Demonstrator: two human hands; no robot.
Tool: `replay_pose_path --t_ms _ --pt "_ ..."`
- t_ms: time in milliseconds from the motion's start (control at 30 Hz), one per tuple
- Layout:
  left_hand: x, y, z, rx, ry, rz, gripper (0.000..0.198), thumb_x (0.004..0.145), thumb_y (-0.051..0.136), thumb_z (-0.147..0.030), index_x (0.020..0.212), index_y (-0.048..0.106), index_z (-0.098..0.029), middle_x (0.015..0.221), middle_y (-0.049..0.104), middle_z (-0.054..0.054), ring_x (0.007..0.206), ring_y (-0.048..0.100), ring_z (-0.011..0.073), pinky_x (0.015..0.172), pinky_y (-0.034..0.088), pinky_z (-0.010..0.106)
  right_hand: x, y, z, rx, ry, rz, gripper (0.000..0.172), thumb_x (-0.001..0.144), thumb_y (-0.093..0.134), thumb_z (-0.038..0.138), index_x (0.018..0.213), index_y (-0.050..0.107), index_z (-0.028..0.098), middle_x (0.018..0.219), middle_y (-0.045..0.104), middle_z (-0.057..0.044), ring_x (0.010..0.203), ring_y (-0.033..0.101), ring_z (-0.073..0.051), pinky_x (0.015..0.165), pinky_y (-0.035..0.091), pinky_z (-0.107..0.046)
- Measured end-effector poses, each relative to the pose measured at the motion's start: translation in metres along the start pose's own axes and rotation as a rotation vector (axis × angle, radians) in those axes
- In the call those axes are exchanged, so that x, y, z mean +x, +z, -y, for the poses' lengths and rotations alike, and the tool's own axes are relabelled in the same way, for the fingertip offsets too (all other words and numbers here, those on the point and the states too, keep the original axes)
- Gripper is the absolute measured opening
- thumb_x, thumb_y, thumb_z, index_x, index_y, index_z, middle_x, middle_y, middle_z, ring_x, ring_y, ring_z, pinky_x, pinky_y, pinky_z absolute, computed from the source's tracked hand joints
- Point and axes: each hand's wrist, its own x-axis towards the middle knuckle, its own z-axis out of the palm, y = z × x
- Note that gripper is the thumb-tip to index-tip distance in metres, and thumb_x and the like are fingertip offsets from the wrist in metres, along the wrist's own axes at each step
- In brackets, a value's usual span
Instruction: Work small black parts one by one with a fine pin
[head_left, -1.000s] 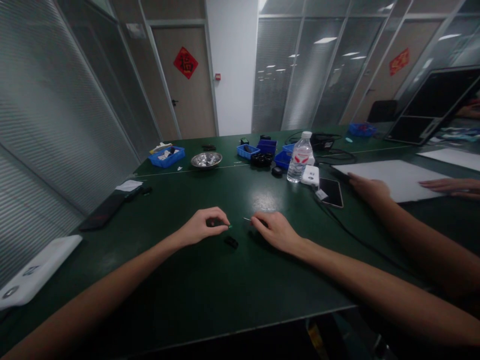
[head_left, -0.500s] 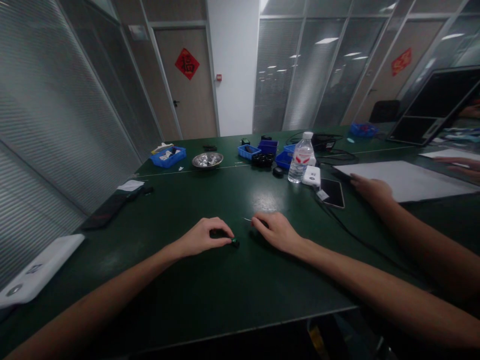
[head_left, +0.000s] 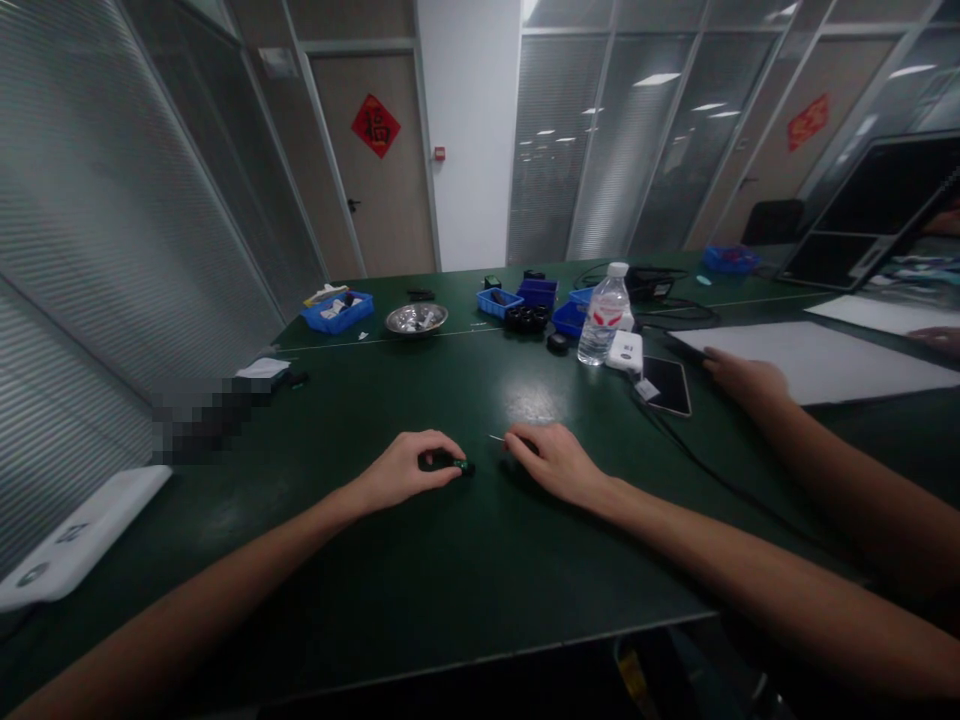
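Between thumb and forefinger, my left hand (head_left: 409, 468) pinches a small dark green and black part (head_left: 465, 467), just over the green table (head_left: 420, 590). What kind of part it is cannot be made out. To its right, my right hand (head_left: 551, 460) is closed around a thin tool with a pale metal tip (head_left: 496, 437); the tip points left, slightly above the small part and apart from it. The tool's handle is hidden inside my fingers.
A metal bowl (head_left: 416, 320) and a blue bin (head_left: 337, 313) stand at the back left. A water bottle (head_left: 604, 316), a white device (head_left: 624, 352) and a phone (head_left: 667, 386) lie right of centre. Another person's hand (head_left: 750, 380) rests by a white sheet (head_left: 847, 360).
My left hand has turned the small part and raised it slightly away from me. The right hand and its tool have hardly moved.
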Motion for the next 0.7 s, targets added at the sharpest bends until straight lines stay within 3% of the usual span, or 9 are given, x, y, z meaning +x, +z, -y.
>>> replay_pose_path --t_ms 67,167,300,367,400,533,700 --pt "0.0 -0.009 0.012 -0.079 -0.11 -0.05 0.03 0.094 0.067 -0.039 0.118 0.07 -0.021 0.117 0.07 0.006 0.091 0.065 0.0178 0.079 0.053 0.032 0.0 0.0 -0.001 0.001 -0.002 -0.001 0.036 0.106 0.042 0.038 0.095 0.07 0.019 0.074 0.066 -0.001 0.064 0.057 -0.014 0.063 0.038 -0.028" --pt "0.001 -0.033 0.041 -0.322 -0.229 -0.216 0.032 0.09 0.072 -0.036 0.117 0.069 -0.018 0.114 0.072 0.007 0.099 0.068 0.02 0.083 0.055 0.033 -0.001 0.0 -0.003 0.007 -0.004 0.008 0.036 0.107 0.041 0.038 0.096 0.07 0.019 0.074 0.066 -0.001 0.063 0.057 -0.013 0.063 0.038 -0.027" --pt "-0.002 -0.079 0.089 -0.706 -0.348 -0.659 0.03 0.084 0.077 -0.016 0.113 0.07 -0.013 0.11 0.073 0.011 0.096 0.072 0.0209 0.078 0.06 0.029 -0.001 -0.001 -0.002 0.019 0.001 0.022 0.036 0.107 0.041 0.039 0.096 0.069 0.018 0.075 0.066 -0.001 0.062 0.056 -0.013 0.062 0.037 -0.027" --pt "-0.008 -0.106 0.112 -0.912 -0.349 -0.944 0.023 0.083 0.071 -0.002 0.105 0.071 -0.009 0.103 0.073 0.012 0.091 0.072 0.0195 0.077 0.062 0.027 -0.001 -0.001 -0.001 0.012 0.005 0.021 0.036 0.106 0.042 0.038 0.095 0.069 0.018 0.074 0.065 -0.001 0.063 0.056 -0.013 0.062 0.036 -0.027" --pt "-0.013 -0.119 0.121 -0.936 -0.347 -1.019 0.02 0.086 0.066 0.001 0.103 0.07 -0.009 0.099 0.072 0.01 0.089 0.072 0.0173 0.077 0.062 0.025 -0.001 -0.001 -0.001 0.007 0.007 0.02 0.035 0.106 0.042 0.038 0.095 0.069 0.018 0.073 0.065 -0.001 0.062 0.055 -0.013 0.062 0.036 -0.027" --pt "-0.04 -0.158 0.143 -0.96 -0.362 -1.218 0.019 0.094 0.05 0.006 0.095 0.062 -0.008 0.086 0.068 0.003 0.083 0.069 0.0099 0.074 0.062 0.018 -0.001 0.0 -0.001 0.0 0.0 0.015 0.036 0.107 0.041 0.038 0.095 0.069 0.018 0.071 0.063 0.0 0.061 0.054 -0.013 0.061 0.035 -0.027" --pt "-0.062 -0.169 0.155 -0.976 -0.382 -1.325 0.017 0.097 0.047 0.007 0.093 0.058 -0.006 0.088 0.065 0.002 0.086 0.066 0.0076 0.078 0.061 0.016 -0.001 -0.001 -0.001 0.017 0.001 0.027 0.036 0.107 0.041 0.038 0.094 0.069 0.018 0.073 0.065 -0.001 0.061 0.055 -0.013 0.061 0.035 -0.027"
